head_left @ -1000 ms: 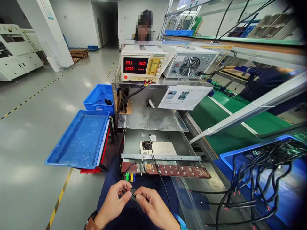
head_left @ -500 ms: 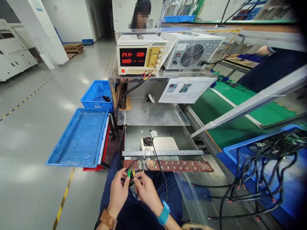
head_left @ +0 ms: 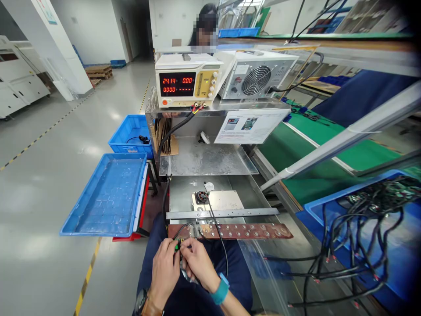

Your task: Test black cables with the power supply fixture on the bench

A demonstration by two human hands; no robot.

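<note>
Close together over my lap, my left hand [head_left: 165, 264] and my right hand [head_left: 199, 262] pinch a small black piece with green and yellow parts [head_left: 178, 246]. My fingers cover most of it, so its kind is unclear. Just beyond them lies a reddish-brown strip with rows of metal studs [head_left: 250, 231]. Behind the strip runs a metal bar [head_left: 237, 213]. A flat metal box with a round fan [head_left: 226, 200] sits in the metal tray beyond, and a black cable [head_left: 217, 228] comes down from it toward my lap.
A power supply with red digits [head_left: 177, 83] stands on the shelf beside a grey fan-backed unit [head_left: 259, 79]. Blue trays [head_left: 140, 197] are at left. Black cables [head_left: 358, 228] spill from a blue bin [head_left: 315, 210] at right. A person [head_left: 205, 26] is behind the shelf.
My left hand has turned and closed further over the small piece, hiding more of its green and yellow parts. The view has shifted slightly.
</note>
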